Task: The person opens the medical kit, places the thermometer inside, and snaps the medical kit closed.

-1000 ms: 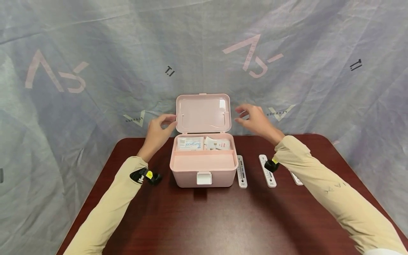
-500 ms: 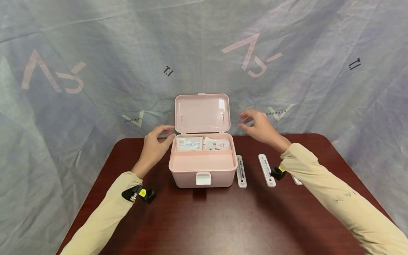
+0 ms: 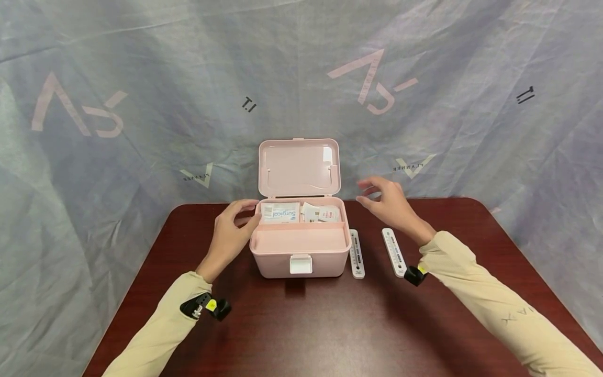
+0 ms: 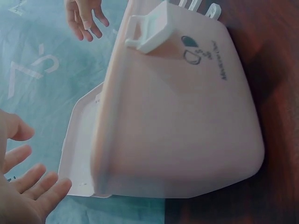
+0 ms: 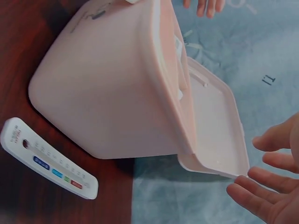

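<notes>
A pink plastic box (image 3: 299, 260) stands on the dark red table (image 3: 301, 324) with its lid (image 3: 299, 167) upright and open. Inside lie a white "Surgical" packet (image 3: 281, 213) and another white packet (image 3: 321, 213) behind a shallow pink tray (image 3: 300, 238). My left hand (image 3: 234, 226) sits by the box's left rim with relaxed fingers and holds nothing; I cannot tell whether it touches the box. My right hand (image 3: 387, 201) hovers open to the right of the box, apart from it. The left wrist view shows the box's front (image 4: 177, 116) and latch (image 4: 152, 32). The right wrist view shows its side (image 5: 112, 88).
Two white thermometer strips (image 3: 357, 253) (image 3: 393, 251) lie on the table right of the box; one strip (image 5: 46, 158) shows in the right wrist view. A wrinkled grey-blue printed cloth (image 3: 141, 104) hangs behind the table. My tan sleeves (image 3: 490, 303) cross the table's front corners.
Both hands have come down and back toward me from beside the raised lid. The lid stays upright, and the box has not moved.
</notes>
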A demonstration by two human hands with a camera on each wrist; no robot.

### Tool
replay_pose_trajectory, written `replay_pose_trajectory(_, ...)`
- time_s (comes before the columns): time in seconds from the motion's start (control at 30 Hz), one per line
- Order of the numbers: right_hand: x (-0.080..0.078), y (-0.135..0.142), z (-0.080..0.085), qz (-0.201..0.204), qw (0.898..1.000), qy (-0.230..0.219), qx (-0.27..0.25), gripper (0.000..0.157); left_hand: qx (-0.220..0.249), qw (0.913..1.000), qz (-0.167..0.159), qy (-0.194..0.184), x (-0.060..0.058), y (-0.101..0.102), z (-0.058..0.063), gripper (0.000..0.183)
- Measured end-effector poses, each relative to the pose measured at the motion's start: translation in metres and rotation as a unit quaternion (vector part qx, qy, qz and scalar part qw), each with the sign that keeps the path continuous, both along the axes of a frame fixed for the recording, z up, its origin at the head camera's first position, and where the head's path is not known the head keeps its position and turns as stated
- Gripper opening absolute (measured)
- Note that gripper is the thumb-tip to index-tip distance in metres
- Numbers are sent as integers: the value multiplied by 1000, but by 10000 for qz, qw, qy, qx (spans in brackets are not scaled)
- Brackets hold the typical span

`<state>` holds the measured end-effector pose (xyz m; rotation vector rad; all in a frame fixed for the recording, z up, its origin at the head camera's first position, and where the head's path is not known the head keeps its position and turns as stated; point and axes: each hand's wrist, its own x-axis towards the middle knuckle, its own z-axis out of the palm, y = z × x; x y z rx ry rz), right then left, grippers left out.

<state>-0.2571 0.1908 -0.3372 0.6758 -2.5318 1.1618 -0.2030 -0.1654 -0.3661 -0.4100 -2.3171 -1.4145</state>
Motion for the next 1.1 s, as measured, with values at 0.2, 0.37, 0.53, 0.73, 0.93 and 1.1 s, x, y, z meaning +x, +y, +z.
replay_pose_trajectory(0.2, 8, 1, -9, -2, 9998, -19, -202, 26, 240, 9997, -50, 3, 7, -1, -7, 29)
replay_pose_trajectory(0.37, 14, 2, -14, -67, 9998, 69, -193, 26, 301, 9995, 4, -107, 18, 0, -2, 32)
replay_pose_trajectory(0.53, 19, 1, -21, -88, 9999, 62, -128, 25, 296, 9995, -21, -116, 33, 4, 9, 33)
replay_pose_trajectory(0.73, 25, 1, -30, -121, 9997, 26, -190, 23, 324, 9992, -22, -212, 41, 3, 5, 33)
replay_pose_trajectory(0.93, 29, 0, -37, -130, 9997, 85, -207, 22, 345, 9990, -129, -273, 45, 1, -1, 37)
replay_pose_trajectory(1.1, 32, -1, -41, -114, 9998, 118, -147, 23, 425, 9983, -190, -350, 51, 2, -4, 41)
